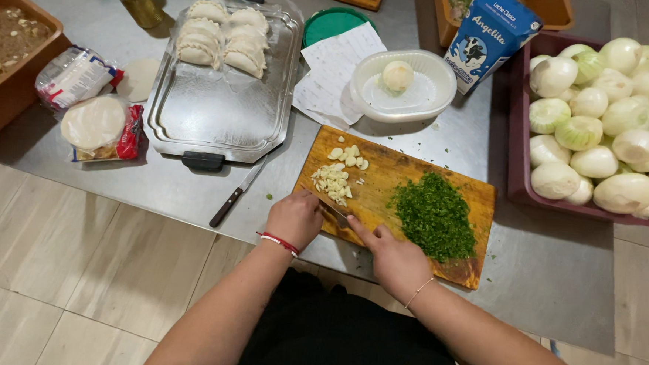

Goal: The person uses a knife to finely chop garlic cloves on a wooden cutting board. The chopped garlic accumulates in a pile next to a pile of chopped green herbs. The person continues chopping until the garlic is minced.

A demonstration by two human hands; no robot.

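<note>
A wooden cutting board [406, 176] lies on the metal table, near its front edge. Sliced garlic [336, 177] sits at the board's left end and a heap of chopped green herbs [434, 214] at its right. My left hand [293, 218], with a red cord at the wrist, is closed on the handle of a knife [332, 208] at the board's near-left corner. The blade lies just below the garlic. My right hand [394, 259] rests on the board's front edge, its forefinger stretched out to the blade's tip.
A metal tray [217, 110] holds several folded pastries [217, 35] at its far end. A second knife [235, 196] lies beside the tray. Also here: packs of dough discs [98, 126], a white bowl [418, 98], a carton [487, 35], a crate [521, 178] of peeled onions [601, 123].
</note>
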